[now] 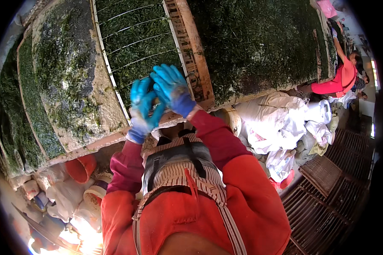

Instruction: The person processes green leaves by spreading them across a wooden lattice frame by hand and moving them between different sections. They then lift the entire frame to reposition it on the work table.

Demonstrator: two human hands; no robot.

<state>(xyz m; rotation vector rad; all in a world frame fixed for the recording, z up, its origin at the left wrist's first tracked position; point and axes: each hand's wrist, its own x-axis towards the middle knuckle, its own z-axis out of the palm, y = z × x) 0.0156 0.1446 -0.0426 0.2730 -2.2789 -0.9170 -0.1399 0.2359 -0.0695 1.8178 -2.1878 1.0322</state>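
Observation:
Blue gloves cover both my hands, which are side by side at the near end of a narrow panel [136,21] of dark green, shredded plant matter. Thin white rods cross this panel, and a pale strip [103,46] edges it on the left. My left hand [143,106] has its fingers stretched forward and its thumb to the right. Over the plant matter, my right hand [172,87] lies flat with fingers extended, its thumb side close to the left hand. I see nothing held in either hand. Whether the palms press on the greens is hard to see.
A slatted wooden rail [189,46] runs right of the panel, before a wide green bed [255,42]. White sacks [276,114], a red bucket [81,168] and a white bucket [95,192] sit below the table edge. A co-worker in red [344,76] reaches over the far right. Bamboo racks [323,212] stand lower right.

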